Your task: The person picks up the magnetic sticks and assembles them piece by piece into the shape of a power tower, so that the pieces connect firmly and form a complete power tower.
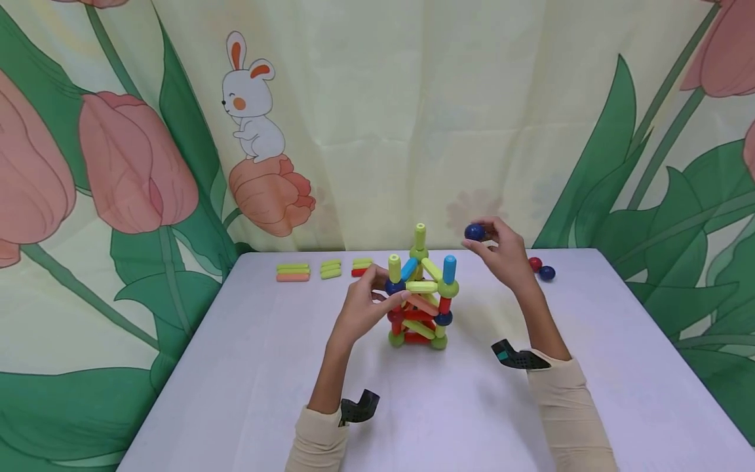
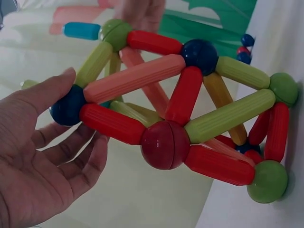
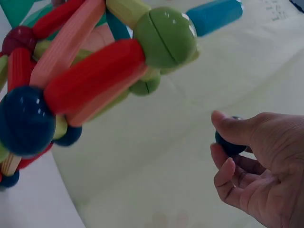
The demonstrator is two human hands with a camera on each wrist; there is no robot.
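Note:
A tower of magnetic balls and sticks [image 1: 420, 315] stands mid-table, its sides crossed by slanted sticks. Two yellow-green sticks [image 1: 420, 235] and one blue stick [image 1: 449, 269] point up from its top balls. My left hand [image 1: 361, 311] holds the dark blue corner ball [image 2: 68, 107] at the tower's upper left, thumb on the near side and fingers behind. To the right of the tower's top and apart from it, my right hand [image 1: 503, 254] pinches a loose dark blue ball [image 1: 474, 232] in the air between thumb and fingers.
Behind and left of the tower lie small groups of sticks: yellow-green with orange [image 1: 293, 273], yellow-green [image 1: 331, 269], and yellow-green with red [image 1: 359, 269]. At the back right sit a red ball [image 1: 535, 263] and a blue ball [image 1: 547, 273]. A printed curtain [image 1: 377, 131] hangs behind the table.

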